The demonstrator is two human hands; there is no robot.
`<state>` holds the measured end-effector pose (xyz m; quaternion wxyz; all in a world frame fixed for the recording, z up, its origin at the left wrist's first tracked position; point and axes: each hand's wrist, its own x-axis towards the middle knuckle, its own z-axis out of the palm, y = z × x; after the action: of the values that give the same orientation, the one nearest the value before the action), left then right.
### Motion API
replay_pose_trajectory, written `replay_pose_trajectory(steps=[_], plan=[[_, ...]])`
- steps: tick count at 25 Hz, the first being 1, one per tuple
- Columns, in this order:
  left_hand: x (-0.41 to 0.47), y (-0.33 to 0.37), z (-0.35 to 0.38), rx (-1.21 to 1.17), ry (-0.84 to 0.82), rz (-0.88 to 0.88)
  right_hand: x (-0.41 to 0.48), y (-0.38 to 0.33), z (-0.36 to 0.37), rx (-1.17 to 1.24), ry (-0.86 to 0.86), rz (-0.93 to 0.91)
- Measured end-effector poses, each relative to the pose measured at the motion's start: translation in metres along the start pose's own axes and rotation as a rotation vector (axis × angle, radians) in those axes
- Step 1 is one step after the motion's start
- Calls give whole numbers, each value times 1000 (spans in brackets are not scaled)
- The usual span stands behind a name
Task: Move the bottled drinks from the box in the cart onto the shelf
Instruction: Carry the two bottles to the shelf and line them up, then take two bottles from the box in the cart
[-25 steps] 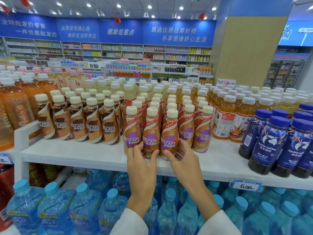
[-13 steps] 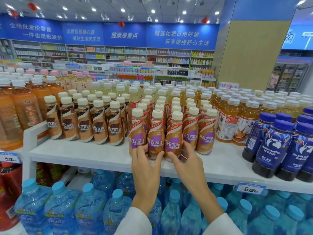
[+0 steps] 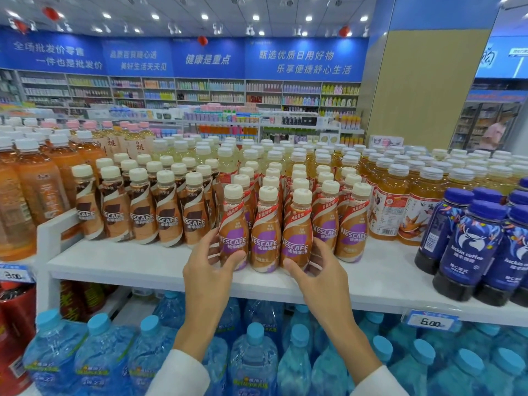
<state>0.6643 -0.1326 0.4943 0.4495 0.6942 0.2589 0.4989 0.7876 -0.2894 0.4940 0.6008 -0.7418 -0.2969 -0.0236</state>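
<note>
Left hand, right hand: fingers apparently around front Nescafe bottles.

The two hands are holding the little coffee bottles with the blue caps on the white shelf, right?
No, the caps are cream, not blue. The head view shows the left hand and right hand holding coffee bottles on the white shelf.

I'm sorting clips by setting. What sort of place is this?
Most likely a supermarket or discount shop: a white display shelf packed with rows of brown plastic Nescafe coffee bottles, a blue-and-white price tag reading 6.00 clipped to its edge, and far wall racks of goods under blue banners.
</note>
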Motion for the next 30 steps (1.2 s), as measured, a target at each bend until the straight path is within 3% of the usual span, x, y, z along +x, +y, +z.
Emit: replay_pose_trajectory(steps=[13, 25, 30], plan=[[-6, -4, 2, -41, -6, 37, -2, -2, 2, -40, 26, 26], [-47, -5, -31, 150, -85, -5, -49, -8, -4, -185, 39, 37], [-99, -10, -83, 356, -21, -102, -96, -13, 4, -126, -212, -45]])
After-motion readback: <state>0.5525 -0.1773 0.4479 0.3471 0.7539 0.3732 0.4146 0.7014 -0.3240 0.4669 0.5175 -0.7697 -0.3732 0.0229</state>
